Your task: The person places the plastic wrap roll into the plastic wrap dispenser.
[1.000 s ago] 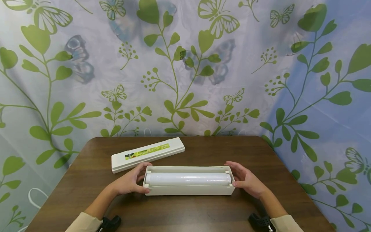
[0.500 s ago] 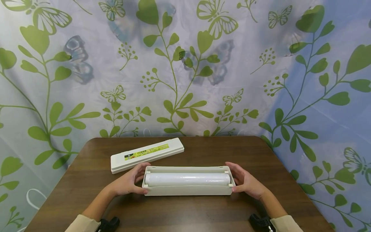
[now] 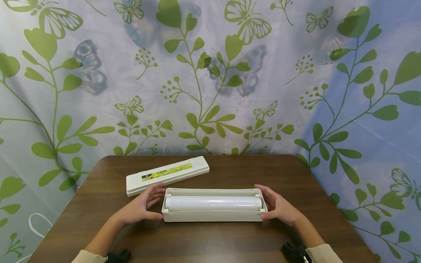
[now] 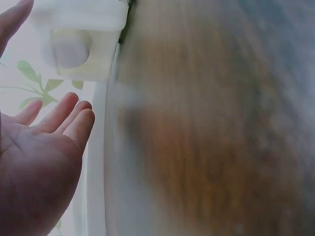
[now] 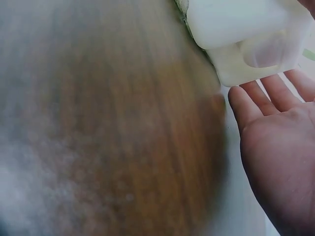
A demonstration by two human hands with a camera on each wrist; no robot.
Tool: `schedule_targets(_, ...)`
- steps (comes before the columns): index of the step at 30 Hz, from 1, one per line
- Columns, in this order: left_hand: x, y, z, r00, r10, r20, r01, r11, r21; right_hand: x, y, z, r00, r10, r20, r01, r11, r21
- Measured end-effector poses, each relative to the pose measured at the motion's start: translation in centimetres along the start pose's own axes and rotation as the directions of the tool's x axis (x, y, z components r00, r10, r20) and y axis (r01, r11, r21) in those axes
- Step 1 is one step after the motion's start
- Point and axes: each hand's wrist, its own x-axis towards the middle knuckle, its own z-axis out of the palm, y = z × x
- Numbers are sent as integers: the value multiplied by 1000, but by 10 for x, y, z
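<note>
A long white cling film box [image 3: 213, 217] stands uncovered on the table, long side towards me. Inside it lies a shiny white film roll [image 3: 213, 203]. My left hand [image 3: 139, 207] is beside the box's left end, fingers spread and relaxed. In the left wrist view its fingertips [image 4: 84, 118] are apart from the box. My right hand [image 3: 283, 209] holds the right end, thumb at the near corner and fingers behind the far corner. The right wrist view has its fingers [image 5: 246, 101] against the box end.
Behind the box to the left, the white lid [image 3: 197, 166] with a yellow-green label lies at a slant on the brown wooden table [image 3: 250, 241]. A leaf-and-butterfly curtain [image 3: 210, 91] hangs at the back. A white cord [image 3: 34, 226] loops beyond the left edge.
My left hand has let go of the box's left end and drawn slightly left. The right thumb has slid a little lower on the near corner. Box and lid stay put.
</note>
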Motion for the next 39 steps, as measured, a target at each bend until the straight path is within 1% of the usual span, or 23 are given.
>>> schedule_targets(3, -4, 0, -1, 1000, 7, -20, -7, 1000, -3, 1, 1, 1, 1000, 1, 2, -1, 1000, 3)
schedule_targets(7, -7, 1, -2, 999, -9, -35, 9, 1000, 1, 1, 1, 1, 1000, 9, 0, -9, 1000, -2)
schedule_targets(11, -9, 4, -1, 998, -34, -46, 36, 999, 37, 1, 0, 1, 1000, 14, -6, -14, 1000, -9)
schedule_targets(14, -9, 5, -1, 997, -41, -60, 44, 997, 62, 1, -1, 1, 1000, 13, -7, -13, 1000, -21)
schedule_targets(21, -14, 4, -8, 994, -57, -97, 65, 994, 85, 1, -2, 2, 1000, 14, -1, -14, 999, -37)
schedule_targets(24, -17, 2, -13, 991, -41, -124, 56, 992, 115, 1, -3, 1, 1000, 13, 7, -13, 999, -42)
schedule_targets(28, -21, 0, -21, 985, 2, -173, 28, 984, 174, 1, -3, 1, 1000, 13, 15, -13, 999, -42)
schedule_targets(30, -22, 0, -25, 980, 9, -197, 29, 981, 190, 1, -3, 1, 1000, 12, 16, -11, 999, -43)
schedule_targets(35, -25, 1, -35, 972, 16, -234, 42, 969, 242, 2, -3, 1, 1000, 14, 18, -13, 999, -43)
schedule_targets(39, -27, 1, -43, 960, 28, -279, 55, 957, 286, 2, -2, 1, 1000, 14, 22, -13, 999, -42)
